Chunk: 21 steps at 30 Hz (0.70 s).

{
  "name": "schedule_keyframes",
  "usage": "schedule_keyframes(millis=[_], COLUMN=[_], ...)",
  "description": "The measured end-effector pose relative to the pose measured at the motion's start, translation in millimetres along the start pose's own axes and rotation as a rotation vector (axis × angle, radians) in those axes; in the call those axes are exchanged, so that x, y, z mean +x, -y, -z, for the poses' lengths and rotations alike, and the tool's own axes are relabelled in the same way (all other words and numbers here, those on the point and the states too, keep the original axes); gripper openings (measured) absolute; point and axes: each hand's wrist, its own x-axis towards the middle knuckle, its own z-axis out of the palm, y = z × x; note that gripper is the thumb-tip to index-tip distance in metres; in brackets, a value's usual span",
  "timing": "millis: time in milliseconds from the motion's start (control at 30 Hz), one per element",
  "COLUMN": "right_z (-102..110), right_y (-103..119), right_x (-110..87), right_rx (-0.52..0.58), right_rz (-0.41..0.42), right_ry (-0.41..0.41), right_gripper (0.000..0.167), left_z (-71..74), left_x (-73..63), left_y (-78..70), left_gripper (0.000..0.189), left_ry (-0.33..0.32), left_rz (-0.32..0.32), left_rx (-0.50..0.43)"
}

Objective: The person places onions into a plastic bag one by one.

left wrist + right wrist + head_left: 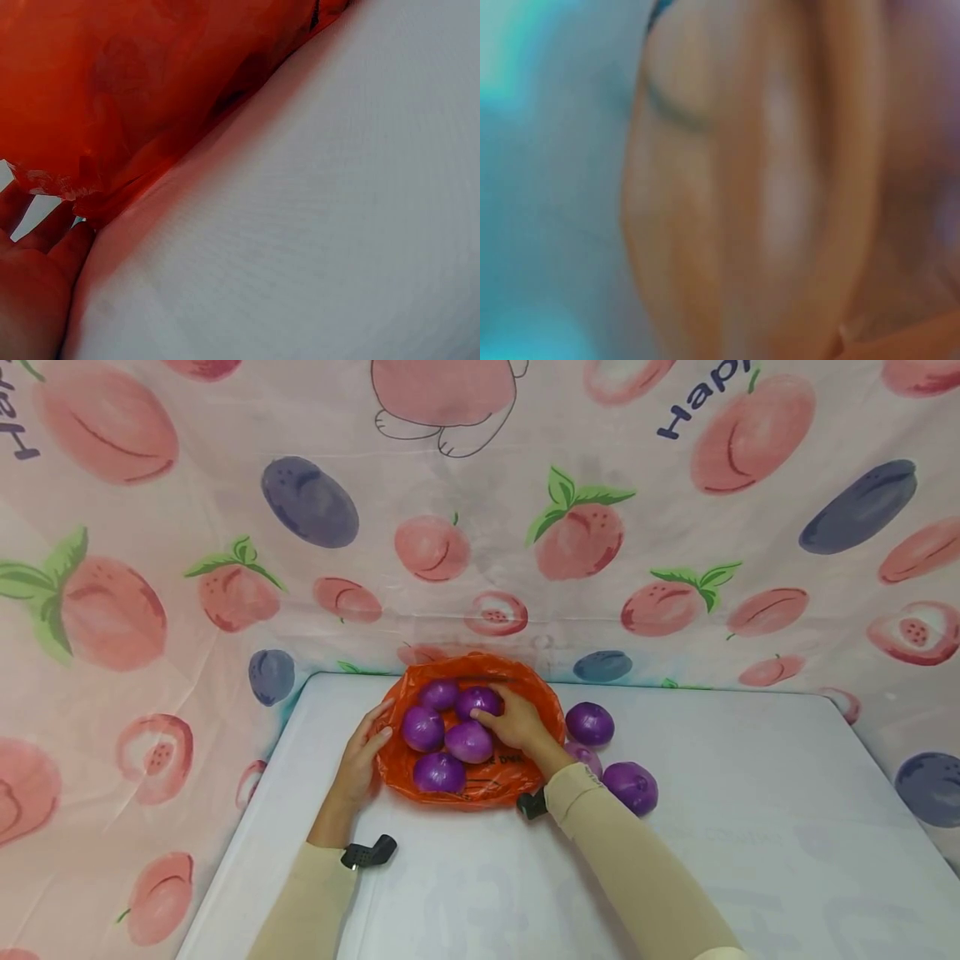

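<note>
Sleeves (637,860) nearest; beyond, orange bag (400,770) with onions (423,728).
I see right hand (517,718) part-closed, fingers gripping one onion (476,700); left hand (360,762) touches bag, fingers loosely extended.

White tbl (787,827) fills most of lower half of frame. Directly on it: open orange bag (397,777), ctr; 3 purple balls (590,724) just R of bag, mid one partly hidden.

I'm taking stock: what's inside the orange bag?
Five round purple things show inside the orange bag; the right hand grips one. Anything beneath them or behind that hand is covered.
</note>
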Motion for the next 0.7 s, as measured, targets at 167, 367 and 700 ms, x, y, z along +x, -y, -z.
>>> schedule_keyframes(millis=[167,367,700], right_z=[2,4,8], right_y=[0,1,8], right_x=[-1.2,-3.2,-12.8], right_rx=[0.006,0.006,-0.012], right_rz=[-0.013,-0.022,0.02], right_ry=[0.004,0.011,0.013], right_gripper=[0.072,0.073,0.065], left_z=[-0.2,0.6,4.1], left_x=[0.6,0.3,0.4], left_y=[0.7,1.3,4.3], left_gripper=[0.052,0.052,0.051], left_ry=[-0.008,-0.002,-0.002], left_rz=[0.005,0.0,0.007], left_rx=[0.003,0.004,0.007])
